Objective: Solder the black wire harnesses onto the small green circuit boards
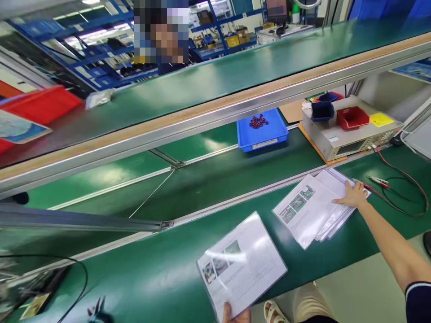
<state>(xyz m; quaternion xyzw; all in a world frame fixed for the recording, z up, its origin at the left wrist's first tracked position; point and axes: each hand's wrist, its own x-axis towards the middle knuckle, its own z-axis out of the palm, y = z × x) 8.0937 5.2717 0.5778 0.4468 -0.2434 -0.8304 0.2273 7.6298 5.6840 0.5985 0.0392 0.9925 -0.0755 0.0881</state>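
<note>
Pinching a glossy laminated sheet [247, 260] by its near edge between left hand [237, 313] thumb and fingers, over the smooth green bench [151, 273]. Resting the right hand [354, 196], thumb splayed, on a fanned stack of slick rectangular pages [305, 208]; impossible to tell whether clasping any. Farther out: boxy metal instrument [323, 137], shallow blue plastic tray [278, 128] with small dark-red pieces [258, 121].

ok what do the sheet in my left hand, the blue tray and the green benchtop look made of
Sheet in your left hand: printed paper, apparently in glossy clear plastic, given bright glare. Blue tray: probably satin molded plastic, evenly colored. Green benchtop: perhaps rubber or vinyl, semi-gloss with soft reflections.
</note>
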